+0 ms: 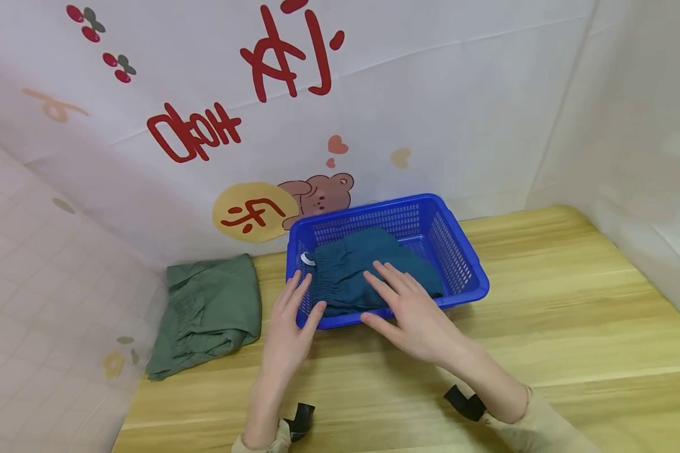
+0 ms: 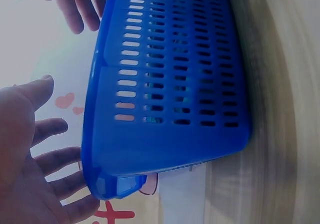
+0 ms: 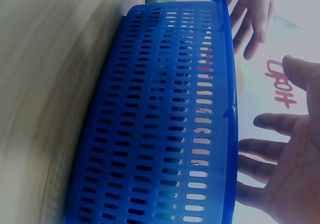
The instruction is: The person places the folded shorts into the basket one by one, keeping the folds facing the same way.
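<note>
- On the wooden tabletop (image 1: 544,302), near the back wall, we see a blue basket (image 1: 464,251) with slotted walls, and a folded dark teal garment (image 1: 362,270) lies inside it.
- Our left hand (image 1: 289,327) is at the near left corner of the basket. Its fingers (image 1: 300,286) are straight and a little spread, and the thumb is against the outer wall of the basket. It grips nothing.
- Our right hand (image 1: 413,314) lies flat over the near rim of the basket. Its fingers (image 1: 391,277) are straight and spread, and they rest on the teal garment; nothing is pinched.
- From the left wrist view, the left hand (image 2: 30,154) is open just beside the basket corner (image 2: 110,184), with the fingers apart.
- From the right wrist view, the right hand (image 3: 285,169) is open too, above the basket rim (image 3: 230,109).
- Left of the basket, a second garment, of olive green colour (image 1: 209,308), lies folded on the tabletop, apart from the basket.
- Behind all this hangs a white cloth with red characters (image 1: 289,56) and a drawn bear (image 1: 317,192).
</note>
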Motion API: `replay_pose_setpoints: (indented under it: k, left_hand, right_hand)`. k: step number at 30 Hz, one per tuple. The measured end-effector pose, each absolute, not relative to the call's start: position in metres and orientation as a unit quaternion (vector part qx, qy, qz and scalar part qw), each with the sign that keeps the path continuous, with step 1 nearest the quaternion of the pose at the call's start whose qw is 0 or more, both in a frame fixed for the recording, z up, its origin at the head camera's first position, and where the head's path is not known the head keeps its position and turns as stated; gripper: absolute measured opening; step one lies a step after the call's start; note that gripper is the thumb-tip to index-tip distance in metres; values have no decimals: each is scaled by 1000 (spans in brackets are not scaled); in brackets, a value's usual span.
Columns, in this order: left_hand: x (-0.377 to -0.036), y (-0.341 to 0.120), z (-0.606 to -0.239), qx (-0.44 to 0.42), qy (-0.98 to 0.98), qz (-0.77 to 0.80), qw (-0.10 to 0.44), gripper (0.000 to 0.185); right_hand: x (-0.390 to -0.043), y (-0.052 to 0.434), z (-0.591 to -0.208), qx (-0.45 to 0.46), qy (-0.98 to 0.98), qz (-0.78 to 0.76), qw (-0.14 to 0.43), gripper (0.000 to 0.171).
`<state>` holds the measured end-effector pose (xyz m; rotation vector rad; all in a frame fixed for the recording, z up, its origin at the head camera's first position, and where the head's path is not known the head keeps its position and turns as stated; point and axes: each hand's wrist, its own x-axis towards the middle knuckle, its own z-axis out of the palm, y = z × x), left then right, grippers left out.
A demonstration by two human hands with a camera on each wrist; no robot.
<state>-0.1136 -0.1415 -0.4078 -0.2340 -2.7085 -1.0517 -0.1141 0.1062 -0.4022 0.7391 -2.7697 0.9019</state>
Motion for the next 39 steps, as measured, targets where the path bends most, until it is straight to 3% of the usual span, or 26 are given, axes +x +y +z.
replay_pose_setpoints:
  k: [9,18,25,39]
  left_hand:
    - [-112,-155,-400,-68,-929,-341,123,57]
    - [-110,-174,-394,-41,-938,-334,84,59]
    - [-109,-184,-390,-44,-942,-321,84,60]
    - [-89,-223,-402,-57,-935,-323,132,55]
  right_hand:
    - [-107,90,-405,259,-916,299,65,70]
    - [-102,72,-405,288,-909,295,65,71]
    - [-95,57,-408,307,-907,282,54,70]
    - [-77,15,-405,351,-896,271,34,71]
